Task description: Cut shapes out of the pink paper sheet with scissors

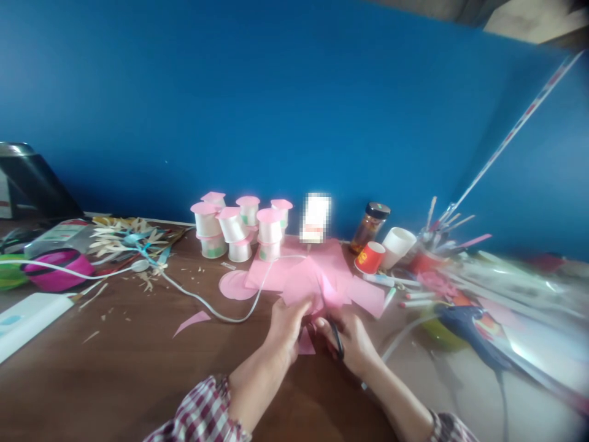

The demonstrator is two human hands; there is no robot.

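Observation:
A piece of pink paper (300, 281) is pinched in my left hand (289, 324), thumb on top. Dark-handled scissors (337, 339) sit in my right hand (352, 341), its fingers closed round the handles. The blades meet the pink paper at its right side and are partly hidden by it. Behind the hands lies a larger pink sheet (338, 258). A pink paper disc (234, 285) rests to the left of it. One small pink scrap (306, 342) shows between my wrists, and another pink scrap (193, 321) lies farther left.
Several white paper cups (232, 227) with pink paper tops stand stacked at the back. On the right are a red cup (369, 258), a brown jar (369, 226) and a blue glue gun (476, 334). A white cable (207, 307) crosses the table; a power strip (34, 322) lies left.

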